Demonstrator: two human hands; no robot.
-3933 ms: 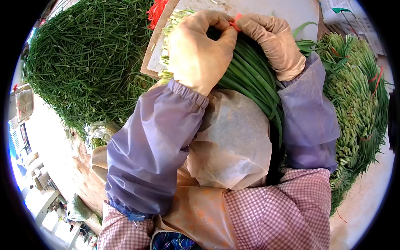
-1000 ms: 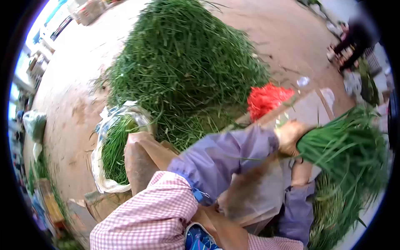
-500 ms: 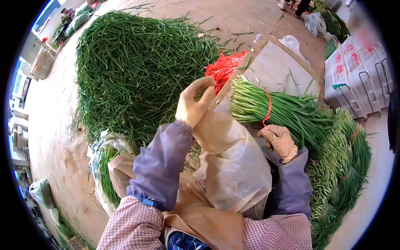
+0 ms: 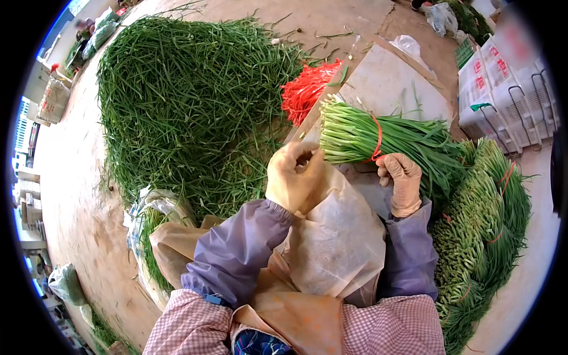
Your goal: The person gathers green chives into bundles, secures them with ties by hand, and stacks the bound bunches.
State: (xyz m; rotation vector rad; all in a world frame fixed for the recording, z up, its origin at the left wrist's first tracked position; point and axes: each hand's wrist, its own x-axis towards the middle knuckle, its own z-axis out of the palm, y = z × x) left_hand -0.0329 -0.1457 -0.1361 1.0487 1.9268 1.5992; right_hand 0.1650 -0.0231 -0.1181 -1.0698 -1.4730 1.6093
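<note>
A bundle of long green stalks that look like garlic chives [image 4: 349, 131] lies on a pale board [image 4: 395, 83], its cut light ends toward the left. A red tie [image 4: 379, 133] runs around the bundle. My right hand [image 4: 404, 184], in a tan glove, is closed at the near side of the bundle, pinching the end of the red tie. My left hand [image 4: 293, 177], also gloved, is held left of the bundle, apart from it, above my apron. Its thumb and fingers are curled together in a pinch; whatever may be between them cannot be made out.
A pile of red ties [image 4: 307, 92] lies beside the board. Behind it spreads a large heap of loose green leaves [image 4: 189, 106]. Several tied bundles [image 4: 482, 236] are stacked at my right. White crates [image 4: 503, 94] stand beyond them, and a plastic sack of greens [image 4: 157, 222] sits at my left.
My left hand has come down and right, from near the red ties toward the bundle, its fingers closing. My right hand has lifted slightly, still at the tie. The tie's end now sits closer to the bundle.
</note>
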